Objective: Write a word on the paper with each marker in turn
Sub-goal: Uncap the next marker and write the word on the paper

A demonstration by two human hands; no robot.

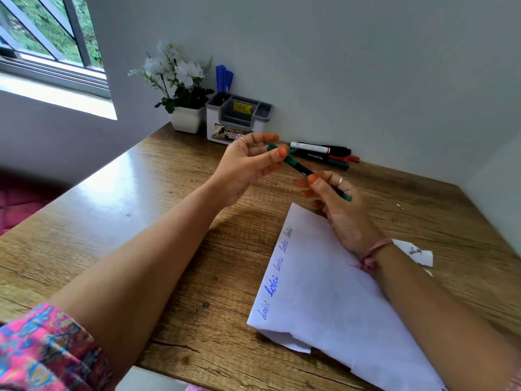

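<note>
A green marker (298, 167) is held in the air between both hands, above the wooden desk (158, 221). My left hand (248, 165) pinches its green cap end with thumb and fingers. My right hand (341, 210) grips the barrel lower down. The white paper (324, 294) lies under my right wrist, with the word "loki" written several times in blue along its left edge. A few more markers (324, 153), black, red and green, lie by the wall behind my hands.
A grey and white desk organiser (239, 119) with blue pens stands at the back by a white flower pot (186, 117). A small paper scrap (417, 252) lies right of my wrist. The wall runs along the desk's far and right sides.
</note>
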